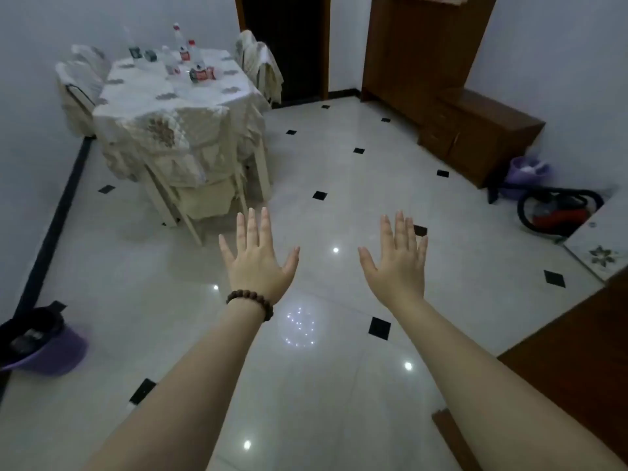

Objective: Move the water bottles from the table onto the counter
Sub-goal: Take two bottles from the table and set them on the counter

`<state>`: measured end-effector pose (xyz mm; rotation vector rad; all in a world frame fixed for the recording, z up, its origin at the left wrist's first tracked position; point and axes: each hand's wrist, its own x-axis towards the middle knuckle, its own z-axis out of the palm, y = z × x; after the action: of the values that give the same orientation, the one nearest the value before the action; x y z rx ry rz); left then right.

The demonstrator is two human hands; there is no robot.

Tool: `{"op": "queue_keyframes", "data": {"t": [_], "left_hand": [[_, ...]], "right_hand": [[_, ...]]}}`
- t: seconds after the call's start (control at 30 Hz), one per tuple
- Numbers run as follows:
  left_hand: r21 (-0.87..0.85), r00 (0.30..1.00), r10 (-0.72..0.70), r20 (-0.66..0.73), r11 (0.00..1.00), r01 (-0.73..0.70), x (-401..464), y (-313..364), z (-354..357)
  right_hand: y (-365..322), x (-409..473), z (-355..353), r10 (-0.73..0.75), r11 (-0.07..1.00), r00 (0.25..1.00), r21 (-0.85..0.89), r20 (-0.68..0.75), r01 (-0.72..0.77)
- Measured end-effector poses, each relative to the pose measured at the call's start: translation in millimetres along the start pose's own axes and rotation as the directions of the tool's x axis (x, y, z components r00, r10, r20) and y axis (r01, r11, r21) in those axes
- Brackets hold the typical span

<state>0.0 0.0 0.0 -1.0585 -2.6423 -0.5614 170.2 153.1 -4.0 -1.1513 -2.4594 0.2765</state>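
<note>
Several clear water bottles (183, 49) with red and dark labels stand and lie on the far part of a table (142, 96) draped in a cream cloth, at the upper left. A white counter (598, 246) with a flower pattern shows at the right edge. My left hand (258, 256), with a bead bracelet on the wrist, and my right hand (397, 260) are stretched out over the floor, palms down, fingers spread, holding nothing. Both hands are well short of the table.
Cloth-covered chairs (261, 66) ring the table. A low brown cabinet (475, 130) stands against the right wall, with a purple bucket (526, 168) and a red vacuum with black hose (557, 212) beside it. A purple basin (44, 345) sits at the left. Glossy tiled floor lies between.
</note>
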Motion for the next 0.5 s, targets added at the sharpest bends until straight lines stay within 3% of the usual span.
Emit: {"op": "queue_keyframes", "data": {"t": [0.23,0.5], "left_hand": [[0.051,0.995,-0.056,0.078,0.997,0.052,23.0,7.8,55.3],[0.074,0.986,-0.11,0.124,0.992,0.101,148.9,-0.2,137.7]], "right_hand": [[31.5,36.0,47.0,0.039,0.999,0.994,-0.018,0.097,-0.037],[44.6,176.0,121.4,0.026,1.0,0.988,-0.019,0.153,-0.023]]}}
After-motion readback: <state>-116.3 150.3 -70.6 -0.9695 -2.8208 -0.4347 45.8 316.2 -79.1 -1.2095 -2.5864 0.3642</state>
